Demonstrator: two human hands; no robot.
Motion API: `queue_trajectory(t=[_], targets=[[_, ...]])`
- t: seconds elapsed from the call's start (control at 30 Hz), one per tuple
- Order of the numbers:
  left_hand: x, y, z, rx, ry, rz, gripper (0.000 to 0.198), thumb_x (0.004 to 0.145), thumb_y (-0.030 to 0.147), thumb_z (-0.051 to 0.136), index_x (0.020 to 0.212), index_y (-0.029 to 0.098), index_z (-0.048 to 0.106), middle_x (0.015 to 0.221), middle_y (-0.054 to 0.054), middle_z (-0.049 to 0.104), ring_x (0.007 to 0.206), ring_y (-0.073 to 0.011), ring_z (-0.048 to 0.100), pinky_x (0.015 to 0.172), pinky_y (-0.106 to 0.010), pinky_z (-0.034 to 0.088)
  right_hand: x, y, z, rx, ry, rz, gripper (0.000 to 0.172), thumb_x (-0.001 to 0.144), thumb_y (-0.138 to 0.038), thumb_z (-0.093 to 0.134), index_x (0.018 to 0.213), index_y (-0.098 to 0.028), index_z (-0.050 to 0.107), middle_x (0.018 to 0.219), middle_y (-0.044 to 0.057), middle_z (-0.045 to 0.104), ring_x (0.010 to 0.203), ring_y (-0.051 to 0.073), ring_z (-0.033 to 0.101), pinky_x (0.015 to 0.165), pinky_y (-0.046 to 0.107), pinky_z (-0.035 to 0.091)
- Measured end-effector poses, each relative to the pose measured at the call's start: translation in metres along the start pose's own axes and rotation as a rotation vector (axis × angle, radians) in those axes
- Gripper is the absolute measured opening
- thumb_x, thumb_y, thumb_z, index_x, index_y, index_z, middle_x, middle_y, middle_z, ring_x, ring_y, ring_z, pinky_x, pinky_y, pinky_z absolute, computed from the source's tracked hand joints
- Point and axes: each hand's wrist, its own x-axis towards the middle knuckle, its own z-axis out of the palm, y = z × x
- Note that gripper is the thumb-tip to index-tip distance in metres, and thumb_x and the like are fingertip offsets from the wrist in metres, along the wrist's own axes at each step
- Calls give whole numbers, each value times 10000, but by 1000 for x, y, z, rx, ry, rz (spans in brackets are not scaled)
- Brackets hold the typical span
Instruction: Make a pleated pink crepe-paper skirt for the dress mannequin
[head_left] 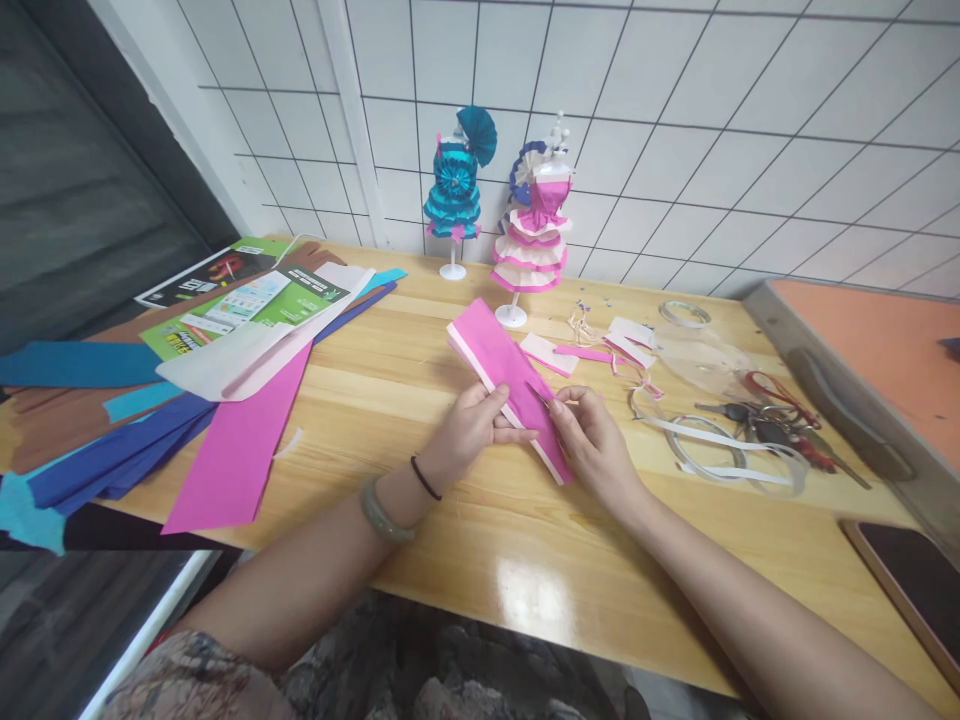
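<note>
A folded strip of pink crepe paper (499, 350) with a pale edge slants above the table in front of me. My left hand (476, 420) pinches its left long edge, thumb on top and fingers beneath. Over the strip's right side, my right hand (589, 435) is closed on what looks like small scissors (537, 393). Only their thin dark blades show against the pink; the fingers cover the rest. Behind the strip stands a mini dress form (531, 250) in a pink and white tiered paper dress. Another dress form (454, 200) wears teal paper ruffles.
Coloured crepe paper sheets (232, 460) and green printed packaging (244, 310) spread across the left. Paper scraps (551, 353), tape rolls (705, 445) and keys (772, 425) lie right of my hands. A phone (911, 580) rests at the right edge, below an orange-topped case (870, 340).
</note>
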Motion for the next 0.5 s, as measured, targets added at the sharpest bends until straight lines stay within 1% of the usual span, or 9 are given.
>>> queue_trajectory(t=[0.2,0.37,0.5], targets=[[-1,1,0,-5,-11,-1,196,850,291,544,958,128,529,778,-40,634,713,-152,653,824,-498,532,0,0,0,-37,27,-14,293,855,-532,442,925,-248,461,558,-45,409,461,132,348,440,262,278],[1,-1,-1,-11,-7,-8,193,843,311,555,923,139,528,734,-19,624,686,-136,645,824,-478,538,1,2,0,-23,30,-11,280,858,-517,448,933,-247,454,574,-41,433,470,129,357,442,258,288],[2,-2,-2,-16,-6,-8,207,831,323,572,920,141,529,727,-16,624,675,-134,645,822,-476,539,1,3,0,7,19,3,267,861,-502,458,943,-248,443,571,-48,424,467,125,348,445,255,288]])
